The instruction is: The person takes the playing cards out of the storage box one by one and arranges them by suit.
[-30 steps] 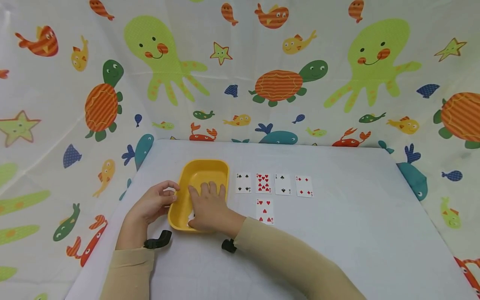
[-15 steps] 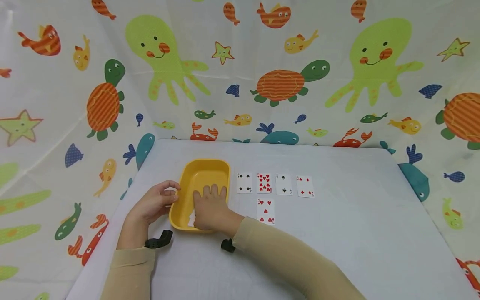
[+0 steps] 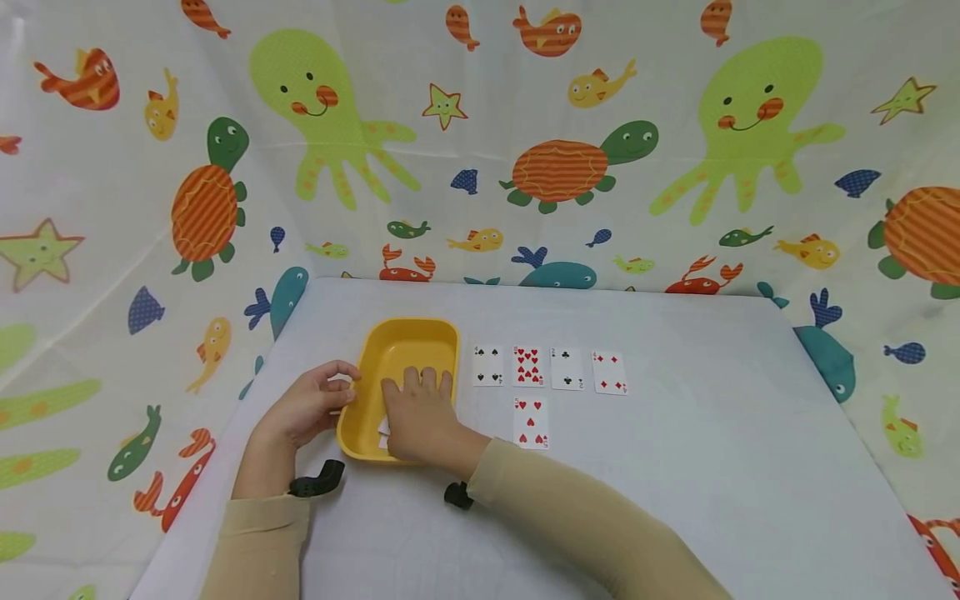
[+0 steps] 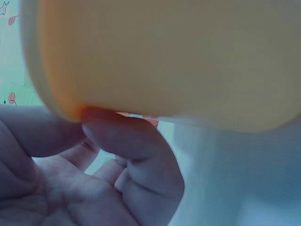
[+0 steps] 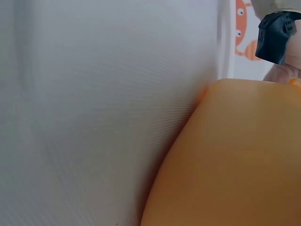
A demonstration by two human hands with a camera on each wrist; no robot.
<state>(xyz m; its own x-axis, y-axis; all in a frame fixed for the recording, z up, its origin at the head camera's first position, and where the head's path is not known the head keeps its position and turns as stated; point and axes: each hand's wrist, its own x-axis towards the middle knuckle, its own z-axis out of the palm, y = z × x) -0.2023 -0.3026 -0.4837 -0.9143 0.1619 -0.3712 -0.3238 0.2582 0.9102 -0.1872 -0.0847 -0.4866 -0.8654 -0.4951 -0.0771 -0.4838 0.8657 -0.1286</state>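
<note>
A yellow plastic tray [image 3: 407, 342] stands on the white table, left of the middle. My left hand [image 3: 309, 404] grips its left wall; in the left wrist view the thumb and a bent finger of the left hand [image 4: 141, 150] meet at the edge of the tray [image 4: 160, 61]. Inside the tray's near part lies my right hand [image 3: 426, 427], knuckles up, fingers bent downward. Edges of white cards [image 3: 384, 427] peek out beside it. The right hand covers the rest of them, and I cannot tell whether it pinches one. The right wrist view shows only the outer wall of the tray [image 5: 235, 155].
Right of the tray runs a row of face-up playing cards: spades [image 3: 487, 367], hearts [image 3: 528, 367], a two of clubs [image 3: 566, 369] and diamonds [image 3: 610, 372]. Another hearts card [image 3: 531, 423] lies below the row. A curtain [image 3: 480, 142] with sea animals hangs behind the table.
The right hand's spread fingers have drawn in and bent down into the tray, over the cards. The left hand keeps its place on the tray wall.
</note>
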